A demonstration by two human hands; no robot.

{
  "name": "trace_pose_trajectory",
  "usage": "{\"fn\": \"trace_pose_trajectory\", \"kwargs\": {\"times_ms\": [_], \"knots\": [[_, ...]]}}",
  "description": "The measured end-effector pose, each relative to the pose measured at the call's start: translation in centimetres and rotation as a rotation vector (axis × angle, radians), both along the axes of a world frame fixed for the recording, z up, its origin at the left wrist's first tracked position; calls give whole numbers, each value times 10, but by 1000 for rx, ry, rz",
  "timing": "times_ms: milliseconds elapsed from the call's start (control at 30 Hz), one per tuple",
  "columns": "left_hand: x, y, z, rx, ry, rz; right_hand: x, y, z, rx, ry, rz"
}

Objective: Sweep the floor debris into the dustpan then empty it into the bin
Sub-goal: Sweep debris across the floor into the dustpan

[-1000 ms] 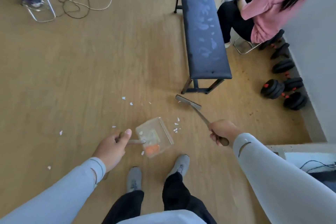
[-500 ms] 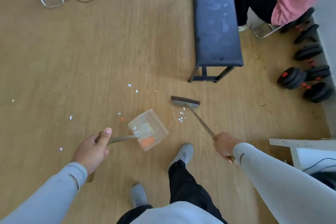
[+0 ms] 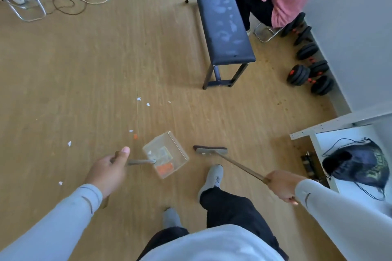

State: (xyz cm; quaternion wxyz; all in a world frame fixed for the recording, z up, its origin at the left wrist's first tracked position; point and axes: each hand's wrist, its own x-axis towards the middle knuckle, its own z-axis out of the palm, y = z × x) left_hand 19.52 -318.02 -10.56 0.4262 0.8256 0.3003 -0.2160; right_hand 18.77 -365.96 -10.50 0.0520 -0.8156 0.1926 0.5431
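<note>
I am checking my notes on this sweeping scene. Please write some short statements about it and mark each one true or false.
1. The left hand grips the dustpan handle. True.
2. The dustpan is empty. False: orange and pale scraps lie inside.
3. The right hand holds the broom. True.
4. All white scraps are already swept up. False: several lie on the floor.
5. The bench is red. False: it is dark.

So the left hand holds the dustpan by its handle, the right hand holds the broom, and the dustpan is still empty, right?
Not quite. The head view shows the dustpan already holds orange and pale scraps. The left hand does grip its handle, and the right hand does hold the broom.
</note>
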Motion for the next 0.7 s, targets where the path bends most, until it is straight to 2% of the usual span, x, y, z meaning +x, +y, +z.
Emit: {"fn": "trace_pose_trajectory", "kwargs": {"times_ms": [233,433,500,567,700], "knots": [[-29,17,3,-19,7,57,-3,-58,32,-36,-75,-295],[-48,12,-5,-26,-6,152,50,-72,-46,-13,-286,-446],[-48,6,-7,-6,-6,156,59,-62,-75,22,-233,-369],[-44,-3,-8,-5,-5,122,52,-56,-107,110,-247,-461],[-37,-19,-3,12,-3,6,-14,-32,-110,131,-180,-369]]}}
